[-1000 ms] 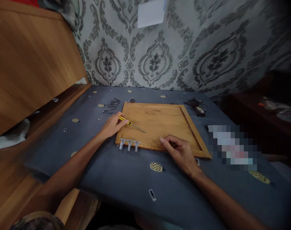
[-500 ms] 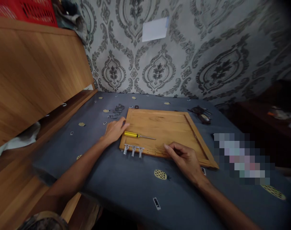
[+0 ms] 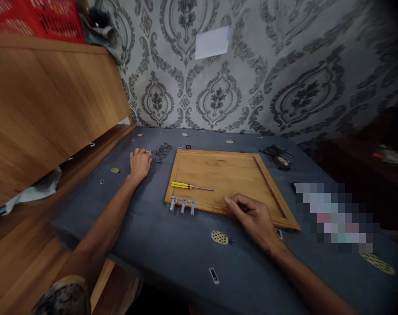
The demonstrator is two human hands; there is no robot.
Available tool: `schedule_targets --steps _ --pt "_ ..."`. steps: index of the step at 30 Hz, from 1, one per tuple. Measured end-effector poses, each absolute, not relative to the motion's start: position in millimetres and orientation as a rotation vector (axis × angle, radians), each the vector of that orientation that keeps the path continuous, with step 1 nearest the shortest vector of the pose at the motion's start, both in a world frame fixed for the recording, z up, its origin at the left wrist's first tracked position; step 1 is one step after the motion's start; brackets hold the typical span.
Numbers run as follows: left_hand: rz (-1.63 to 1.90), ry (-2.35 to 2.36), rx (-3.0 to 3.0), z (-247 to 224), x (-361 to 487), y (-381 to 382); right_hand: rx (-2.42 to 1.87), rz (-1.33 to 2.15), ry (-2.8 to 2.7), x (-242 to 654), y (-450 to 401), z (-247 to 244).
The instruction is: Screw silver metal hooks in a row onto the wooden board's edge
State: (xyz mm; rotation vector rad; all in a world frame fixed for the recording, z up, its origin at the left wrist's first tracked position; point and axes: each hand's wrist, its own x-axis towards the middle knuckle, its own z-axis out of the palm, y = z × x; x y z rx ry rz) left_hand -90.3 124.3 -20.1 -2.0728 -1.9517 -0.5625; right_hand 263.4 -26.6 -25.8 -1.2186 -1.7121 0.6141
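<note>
A framed wooden panel lies flat on the cloth-covered table. A screwdriver with a yellow and black handle rests on it. Several metal hooks or clips sit along the panel's near-left edge. My left hand is left of the panel, fingers bent down against the cloth beside small metal pieces; whatever is under its fingertips is hidden. Over the panel's near edge, my right hand rests with curled fingers and the thumb close to them. Anything small between them is too small to make out.
Dark items lie beyond the panel's right corner. A small dark square piece is behind it. Wooden cabinetry borders the left side, with a red basket on top. A patterned wall stands behind.
My left hand has left the panel's left edge and moved left and away from me, to the small metal pieces. My right hand, the screwdriver and the panel stay in place.
</note>
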Motion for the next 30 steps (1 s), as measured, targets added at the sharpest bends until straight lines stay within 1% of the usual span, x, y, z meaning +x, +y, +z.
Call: schedule_targets --steps 8,14,23,30 --pt "-0.474 -1.838 -2.140 -20 -93 125 -1.206 0.618 -1.727 265 -25 -28" --pt "-0.509 -1.786 -2.163 -16 -93 122 -1.211 0.635 -1.728 265 -26 -29" --pt "-0.751 -1.871 -2.143 -19 -102 125 -1.198 0.654 -1.741 265 -27 -28" --pt "-1.011 -1.980 -2.235 -26 -108 133 -1.192 0.657 -1.756 265 -26 -28"
